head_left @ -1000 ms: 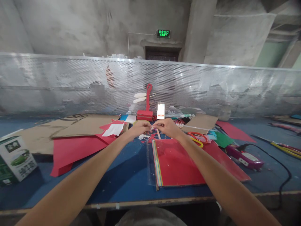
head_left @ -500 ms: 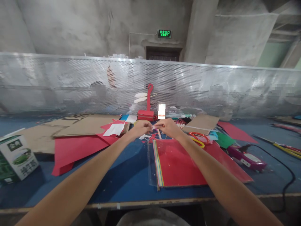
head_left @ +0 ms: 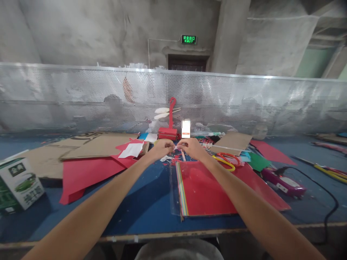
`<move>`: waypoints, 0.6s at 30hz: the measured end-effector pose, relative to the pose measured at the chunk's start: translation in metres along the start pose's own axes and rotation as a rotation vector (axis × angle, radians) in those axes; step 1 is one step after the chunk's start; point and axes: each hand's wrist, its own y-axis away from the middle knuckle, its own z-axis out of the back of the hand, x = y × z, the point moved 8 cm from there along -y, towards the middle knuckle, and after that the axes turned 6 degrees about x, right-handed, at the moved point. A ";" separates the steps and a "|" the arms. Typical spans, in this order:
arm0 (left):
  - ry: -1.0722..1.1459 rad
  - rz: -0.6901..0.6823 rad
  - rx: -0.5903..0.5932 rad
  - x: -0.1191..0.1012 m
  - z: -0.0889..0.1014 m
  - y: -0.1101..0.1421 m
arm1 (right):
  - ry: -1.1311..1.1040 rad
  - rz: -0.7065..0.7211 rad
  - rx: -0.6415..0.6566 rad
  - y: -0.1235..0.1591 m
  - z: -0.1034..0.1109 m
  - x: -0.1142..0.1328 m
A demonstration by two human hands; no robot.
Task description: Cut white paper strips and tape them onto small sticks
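Observation:
My left hand (head_left: 162, 148) and my right hand (head_left: 192, 147) meet fingertip to fingertip over the middle of the table. Between them they pinch a small whitish piece (head_left: 175, 147), too small to tell what it is. Both hands are closed on it. Just below lie red paper scraps (head_left: 176, 158) and thin white strips (head_left: 166, 158). Behind the hands stands a red paper box (head_left: 167, 133) with a tall red hooked strip (head_left: 171, 113). A lit phone (head_left: 185, 129) is propped upright beside it.
A pack of coloured paper (head_left: 208, 191) lies in front of my right hand, with red and yellow scissors (head_left: 229, 160) by it. Cardboard (head_left: 100, 144) and red paper (head_left: 92, 175) lie left. A milk carton (head_left: 23, 184) stands far left; a purple power strip (head_left: 283, 182) sits right.
My hands stay together at nearly the same spot, with only slight finger movement around the small whitish piece. The view shifts a little. Nothing else on the table has visibly moved.

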 end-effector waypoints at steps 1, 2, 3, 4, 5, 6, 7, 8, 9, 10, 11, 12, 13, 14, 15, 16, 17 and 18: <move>-0.001 0.001 0.003 0.000 0.000 0.001 | -0.065 -0.022 0.003 0.000 -0.001 -0.003; -0.004 0.005 0.000 -0.001 0.001 0.001 | -0.124 -0.043 0.007 0.001 -0.003 -0.006; -0.009 0.009 -0.008 -0.001 0.002 0.002 | -0.174 -0.060 0.011 0.001 -0.004 -0.008; -0.015 0.013 -0.017 -0.001 0.003 0.002 | -0.213 -0.074 0.013 0.001 -0.006 -0.011; -0.022 0.015 -0.023 -0.002 0.004 0.002 | -0.241 -0.085 0.013 0.001 -0.007 -0.013; -0.027 0.015 -0.026 -0.002 0.004 0.003 | -0.260 -0.094 0.011 0.001 -0.008 -0.015; -0.029 0.013 -0.028 -0.002 0.004 0.003 | -0.273 -0.101 0.006 0.000 -0.008 -0.016; -0.029 0.011 -0.031 -0.002 0.005 0.003 | -0.281 -0.106 0.001 0.000 -0.009 -0.018; -0.027 0.008 -0.032 -0.002 0.004 0.002 | -0.280 -0.108 -0.003 0.000 -0.009 -0.018; -0.025 0.005 -0.031 -0.002 0.004 0.002 | -0.266 -0.109 -0.007 0.000 -0.009 -0.018; -0.021 0.002 -0.029 -0.002 0.004 0.002 | -0.236 -0.106 -0.012 0.000 -0.008 -0.018; -0.017 0.001 -0.027 -0.001 0.003 0.001 | -0.192 -0.102 -0.020 0.000 -0.007 -0.017; -0.012 0.002 -0.024 -0.001 0.002 0.001 | -0.139 -0.095 -0.029 -0.001 -0.005 -0.015; -0.008 0.002 -0.022 0.000 0.002 0.001 | -0.084 -0.086 -0.040 -0.001 -0.004 -0.013; -0.003 0.003 -0.020 0.000 0.001 0.000 | -0.037 -0.078 -0.050 -0.001 -0.002 -0.010; 0.002 0.003 -0.017 0.001 0.000 0.000 | -0.002 -0.071 -0.057 -0.001 0.000 -0.008; 0.006 0.000 -0.011 0.001 -0.001 0.000 | 0.021 -0.067 -0.057 -0.001 0.001 -0.006; 0.011 -0.006 -0.002 0.001 -0.002 -0.001 | 0.035 -0.064 -0.053 -0.001 0.001 -0.005</move>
